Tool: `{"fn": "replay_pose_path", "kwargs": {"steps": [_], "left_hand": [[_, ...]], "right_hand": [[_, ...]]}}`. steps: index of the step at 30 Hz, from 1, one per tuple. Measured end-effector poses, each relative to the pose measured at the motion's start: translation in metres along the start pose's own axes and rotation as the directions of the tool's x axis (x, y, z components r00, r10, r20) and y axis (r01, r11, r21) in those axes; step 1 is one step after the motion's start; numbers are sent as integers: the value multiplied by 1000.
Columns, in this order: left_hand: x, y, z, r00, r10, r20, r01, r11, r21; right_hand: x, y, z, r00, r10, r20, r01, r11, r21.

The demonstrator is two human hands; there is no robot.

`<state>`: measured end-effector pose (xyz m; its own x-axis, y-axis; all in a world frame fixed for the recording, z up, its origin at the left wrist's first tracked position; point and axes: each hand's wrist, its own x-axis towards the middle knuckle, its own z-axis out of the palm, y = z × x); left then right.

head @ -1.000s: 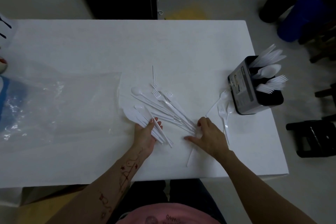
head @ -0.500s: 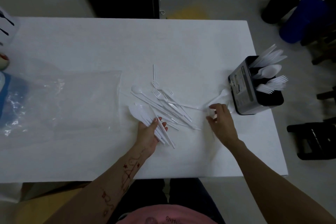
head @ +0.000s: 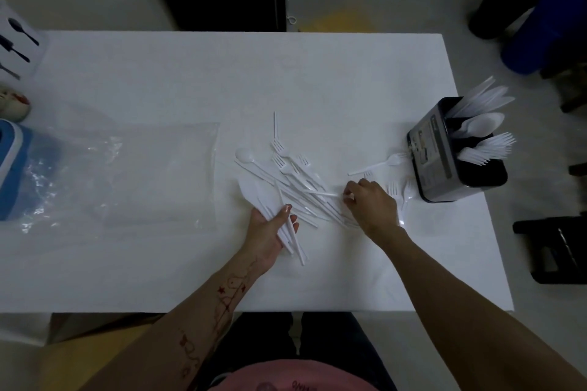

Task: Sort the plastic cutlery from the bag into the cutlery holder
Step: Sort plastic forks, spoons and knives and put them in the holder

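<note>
A loose heap of white plastic cutlery [head: 295, 181] lies in the middle of the white table [head: 190, 79]. My left hand [head: 270, 228] lies palm up and holds a bunch of knives [head: 254, 192] between thumb and fingers. My right hand [head: 371, 203] pinches the end of one white handle at the heap's right edge. The black cutlery holder [head: 428, 152] stands at the right, with knives, spoons and forks in separate compartments. The clear plastic bag [head: 127, 174] lies flat at the left.
A single fork [head: 378, 165] and a few forks [head: 403, 190] lie between my right hand and the holder. A blue and white object [head: 12, 168] and a card with cutlery pictures [head: 16, 44] sit at the table's left edge. Dark containers and stools stand on the floor at right.
My right hand moved from the forks beside the holder back left to the heap's edge and now pinches a handle. My left hand stays on the knives.
</note>
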<state>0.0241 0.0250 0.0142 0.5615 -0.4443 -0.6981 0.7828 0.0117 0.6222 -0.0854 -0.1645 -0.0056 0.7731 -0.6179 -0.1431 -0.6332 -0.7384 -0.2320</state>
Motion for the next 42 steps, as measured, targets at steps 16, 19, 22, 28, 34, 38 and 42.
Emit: {"fn": "replay_pose_path", "kwargs": {"steps": [16, 19, 22, 28, 34, 38, 42], "left_hand": [[8, 3, 3, 996, 15, 91, -25, 994, 108], [8, 1, 3, 994, 20, 108, -36, 988, 149], [9, 0, 3, 991, 58, 124, -86, 968, 234], [8, 0, 5, 980, 117, 160, -170, 913, 370], [4, 0, 7, 965, 29, 261, -126, 924, 362], [3, 1, 11, 956, -22, 294, -90, 927, 364], [3, 3, 21, 939, -30, 344, -85, 946, 314]], "right_hand": [[-17, -13, -23, 984, 163, 71, -167, 709, 685], [-16, -25, -27, 984, 156, 84, -168, 668, 725], [-14, -41, -29, 982, 79, 172, -180, 664, 725], [-5, -58, -32, 974, 46, 223, -196, 665, 721], [-1, -62, -37, 977, -8, 214, -148, 696, 703], [-3, -60, -39, 982, 2, 186, -135, 696, 705], [-2, -56, -49, 989, 9, 148, -109, 717, 688]]}}
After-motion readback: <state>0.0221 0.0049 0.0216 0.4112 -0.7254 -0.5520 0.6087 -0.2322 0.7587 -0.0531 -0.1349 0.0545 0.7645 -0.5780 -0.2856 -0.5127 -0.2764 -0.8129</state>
